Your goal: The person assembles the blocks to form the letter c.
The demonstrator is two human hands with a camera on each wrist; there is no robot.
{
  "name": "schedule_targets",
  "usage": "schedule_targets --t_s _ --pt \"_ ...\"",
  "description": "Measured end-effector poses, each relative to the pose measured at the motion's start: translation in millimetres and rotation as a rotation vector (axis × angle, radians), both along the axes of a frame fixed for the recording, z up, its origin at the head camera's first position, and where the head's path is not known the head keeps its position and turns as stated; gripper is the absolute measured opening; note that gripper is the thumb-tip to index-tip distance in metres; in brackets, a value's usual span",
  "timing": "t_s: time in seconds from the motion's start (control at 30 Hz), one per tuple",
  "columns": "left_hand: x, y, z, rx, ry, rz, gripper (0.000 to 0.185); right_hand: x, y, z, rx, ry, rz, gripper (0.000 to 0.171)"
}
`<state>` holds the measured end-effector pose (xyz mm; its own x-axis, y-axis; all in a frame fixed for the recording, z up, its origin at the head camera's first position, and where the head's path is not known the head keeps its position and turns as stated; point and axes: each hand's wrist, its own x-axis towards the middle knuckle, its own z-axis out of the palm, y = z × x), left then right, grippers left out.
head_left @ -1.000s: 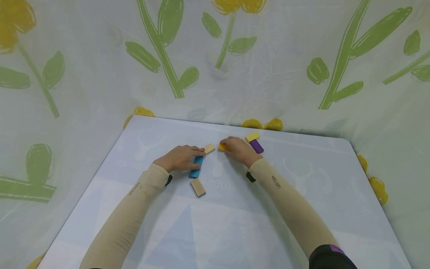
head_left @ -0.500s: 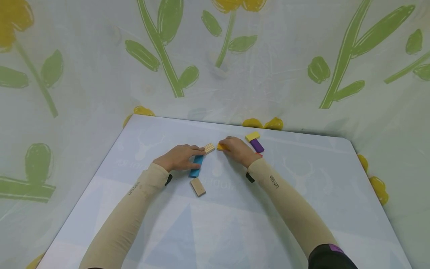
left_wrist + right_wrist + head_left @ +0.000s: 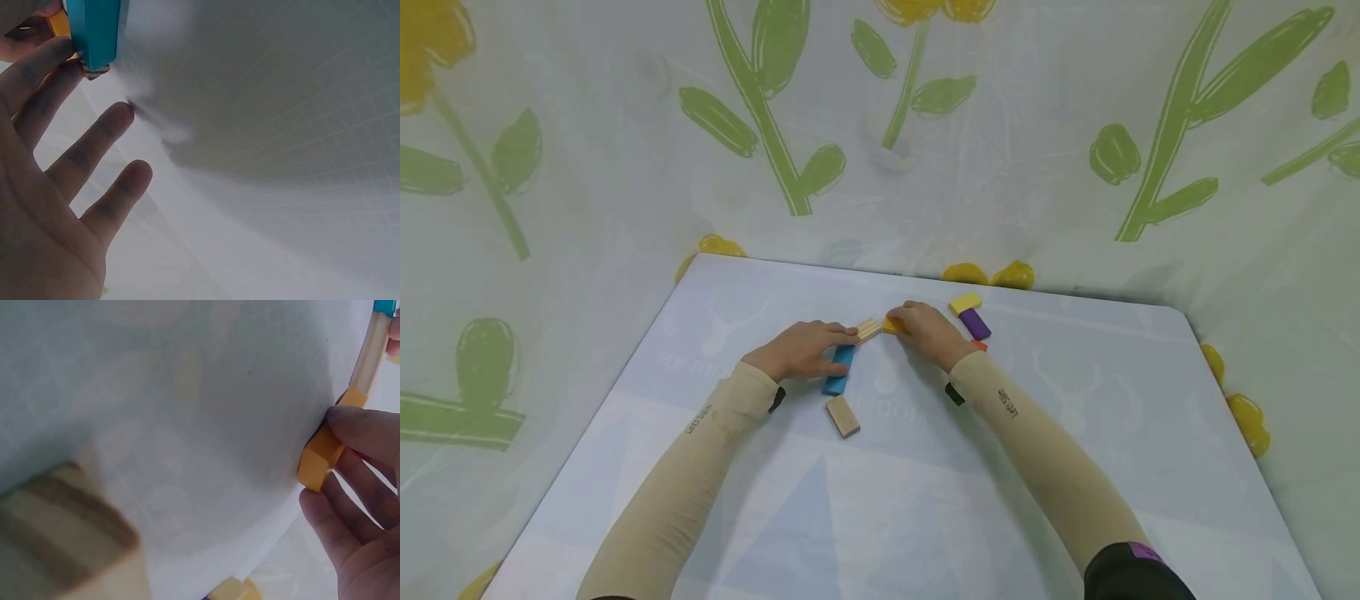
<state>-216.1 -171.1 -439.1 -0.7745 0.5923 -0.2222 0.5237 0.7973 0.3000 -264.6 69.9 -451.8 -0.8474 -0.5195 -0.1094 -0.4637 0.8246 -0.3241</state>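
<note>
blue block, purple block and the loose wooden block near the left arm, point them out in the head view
blue block [image 3: 838, 371]: head view, middle of its top face.
purple block [image 3: 975, 323]: head view, middle of its top face.
loose wooden block [image 3: 842, 416]: head view, middle of its top face.

right hand [image 3: 369, 512] | fingers [image 3: 365, 428] pinch orange block [image 3: 319, 459] | wooden block [image 3: 370, 353] touching

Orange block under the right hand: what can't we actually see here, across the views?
- Orange block: head view, mostly covered by the right hand; shape unclear. Right wrist view shows only one edge past the fingers.
- Red piece: head view, a sliver beside the right wrist; too small to identify.
- Blue block: left wrist view, cut off by the top edge.
- Wooden block: right wrist view, blurred, too close.
</note>
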Motion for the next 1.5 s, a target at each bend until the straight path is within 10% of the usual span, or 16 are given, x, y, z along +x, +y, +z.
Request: schedule_targets --t_s 1.5 --pt "0.1 -0.3 -2.1 0.008 0.017 -0.003 0.059 8.9 -1.4 -4.7 -0.069 0.021 -0.041 0.037"
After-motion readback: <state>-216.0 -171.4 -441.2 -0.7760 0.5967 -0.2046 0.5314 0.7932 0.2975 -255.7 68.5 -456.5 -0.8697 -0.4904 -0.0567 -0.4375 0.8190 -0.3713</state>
